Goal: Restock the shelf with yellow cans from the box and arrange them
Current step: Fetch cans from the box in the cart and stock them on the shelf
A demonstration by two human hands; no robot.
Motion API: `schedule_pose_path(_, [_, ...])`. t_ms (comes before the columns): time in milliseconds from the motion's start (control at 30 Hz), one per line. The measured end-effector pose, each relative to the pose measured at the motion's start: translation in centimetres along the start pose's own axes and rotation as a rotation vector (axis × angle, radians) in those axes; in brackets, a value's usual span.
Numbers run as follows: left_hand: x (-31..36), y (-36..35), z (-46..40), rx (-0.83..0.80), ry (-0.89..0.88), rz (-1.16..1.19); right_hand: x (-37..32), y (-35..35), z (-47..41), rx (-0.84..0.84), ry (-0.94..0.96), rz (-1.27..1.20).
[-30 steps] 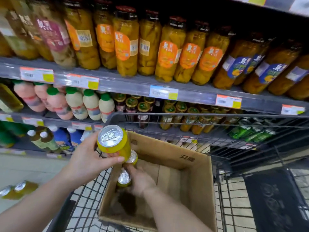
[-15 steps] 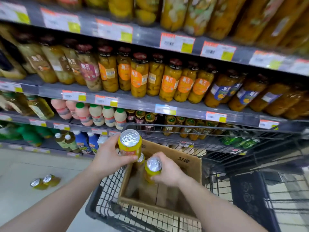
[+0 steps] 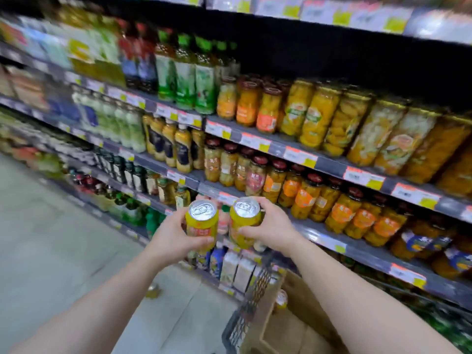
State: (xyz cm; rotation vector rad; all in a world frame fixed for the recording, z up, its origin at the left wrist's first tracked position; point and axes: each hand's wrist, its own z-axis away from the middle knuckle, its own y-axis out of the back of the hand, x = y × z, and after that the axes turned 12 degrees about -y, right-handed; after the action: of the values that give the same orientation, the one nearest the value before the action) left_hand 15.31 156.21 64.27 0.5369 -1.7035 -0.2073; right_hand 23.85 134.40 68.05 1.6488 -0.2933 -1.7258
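The shelving (image 3: 329,163) is filling the background, its tiers carrying jars (image 3: 316,116) of yellow fruit and bottles (image 3: 184,70). The cart (image 3: 245,312) is standing at lower right, holding the box (image 3: 301,325); one can (image 3: 281,298) is showing at the box's near-left corner. The person is holding both arms out toward the shelving. The left hand (image 3: 171,238) is gripping the left can (image 3: 202,224), fingers wrapped around its body. The right hand (image 3: 273,229) is gripping the right can (image 3: 244,221) the same way. Both cans are sitting upright, just beside each other, above the cart's edge. A further can (image 3: 152,292) is lying on the floor (image 3: 51,238).
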Motion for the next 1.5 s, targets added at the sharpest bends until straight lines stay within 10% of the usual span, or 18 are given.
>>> schedule_pose_path(900, [-23.0, 62.5, -5.6, 0.629, 0.076, 0.023, -52.0, -48.7, -23.2, -0.376, 0.255, -0.264])
schedule_pose_path(1500, [-43.3, 98.8, -27.9, 0.575, 0.059, 0.022, -79.2, -72.0, -50.2, -0.311, 0.255, -0.246])
